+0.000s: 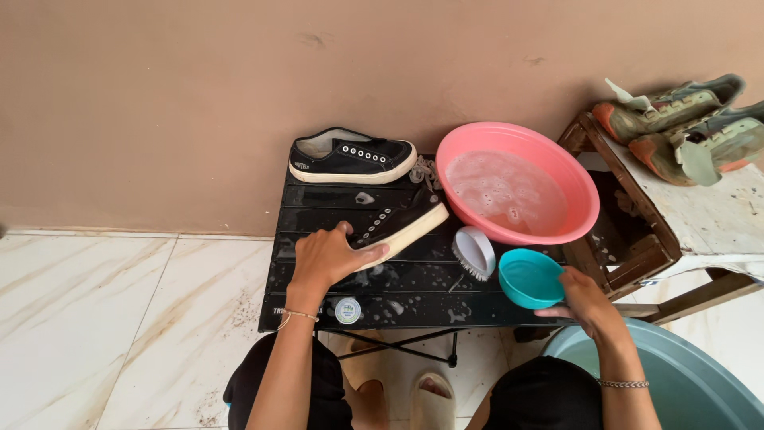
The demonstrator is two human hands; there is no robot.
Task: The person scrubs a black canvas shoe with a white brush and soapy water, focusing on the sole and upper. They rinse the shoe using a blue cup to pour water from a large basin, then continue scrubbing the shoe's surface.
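Black slats made up the low worktop [318, 209], wet and flecked with suds, set against a tan wall. On its right end sat a pink basin [574, 185] of soapy water. Beyond that stood a worn wooden stool [637, 239] carrying a pair of muddy green shoes [684, 127], and a grey-blue tub [700, 382] showed at the lower right corner. One black sneaker [352, 157] rested upright at the far edge of the worktop. Its mate, a second black sneaker [398, 225], lay tilted on its side in the middle, and the left hand [326, 256] pressed down flat on its heel end, fingers spread. A white scrub brush [474, 251] lay just right of that sneaker, touched by neither hand. The right hand [587, 301] gripped a small teal bowl [529, 277] at the worktop's near right edge, just below the basin.
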